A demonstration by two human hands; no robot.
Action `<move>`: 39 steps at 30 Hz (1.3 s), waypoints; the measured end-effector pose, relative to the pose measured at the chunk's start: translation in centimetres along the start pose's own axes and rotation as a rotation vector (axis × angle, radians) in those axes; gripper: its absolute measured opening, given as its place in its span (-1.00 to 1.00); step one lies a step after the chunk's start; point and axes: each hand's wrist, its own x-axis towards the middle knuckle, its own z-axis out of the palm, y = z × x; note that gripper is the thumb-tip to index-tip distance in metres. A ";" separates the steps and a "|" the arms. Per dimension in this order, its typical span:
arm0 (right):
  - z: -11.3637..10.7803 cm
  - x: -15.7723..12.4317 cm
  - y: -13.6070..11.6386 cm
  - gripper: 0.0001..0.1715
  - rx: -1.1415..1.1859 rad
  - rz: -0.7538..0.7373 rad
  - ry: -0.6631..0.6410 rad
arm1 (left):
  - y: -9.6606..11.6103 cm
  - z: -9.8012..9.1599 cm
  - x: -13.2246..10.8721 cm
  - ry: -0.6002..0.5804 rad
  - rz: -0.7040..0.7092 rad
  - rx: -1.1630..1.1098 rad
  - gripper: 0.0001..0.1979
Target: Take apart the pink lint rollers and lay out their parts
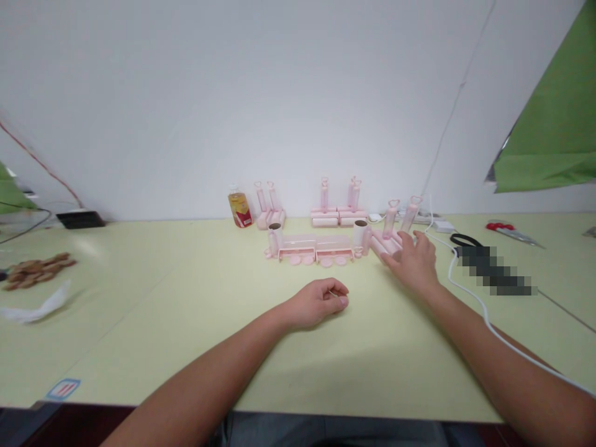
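My left hand (321,304) rests on the table in front of me, fingers loosely curled, with a gap between thumb and fingertips and nothing visible in it. At the right, my right hand (416,261) reaches over pink lint rollers (379,242) lying side by side. Its fingers and thumb are spread, partly hiding the nearest roller; I cannot tell whether they touch it. Behind that hand stand clear pink tubes with heart-shaped loops, such as this handle tube (390,222). In the middle lie open pink roller cases (298,243) between two upright white paper rolls (360,233).
More pink rollers (325,218) stand along the wall, beside a yellow drink bottle (240,208). A white cable (482,307) runs past my right arm, near a dark strapped object (493,267) and red-handled scissors (503,228). Brown snack pieces (37,271) and a white tissue (40,308) lie far left.
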 end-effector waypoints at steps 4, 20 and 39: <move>2.0 0.3 1.5 -0.10 -0.029 0.017 -0.100 | 0.3 0.1 -0.2 0.015 -0.007 0.040 -0.55; 4.8 0.8 0.3 -0.19 -0.005 0.037 -0.081 | 0.0 0.1 0.0 0.014 -0.001 0.096 -0.58; 8.4 3.8 0.6 -0.20 -0.063 -0.051 0.028 | 0.1 -0.1 -0.2 -0.028 -0.026 0.099 -0.57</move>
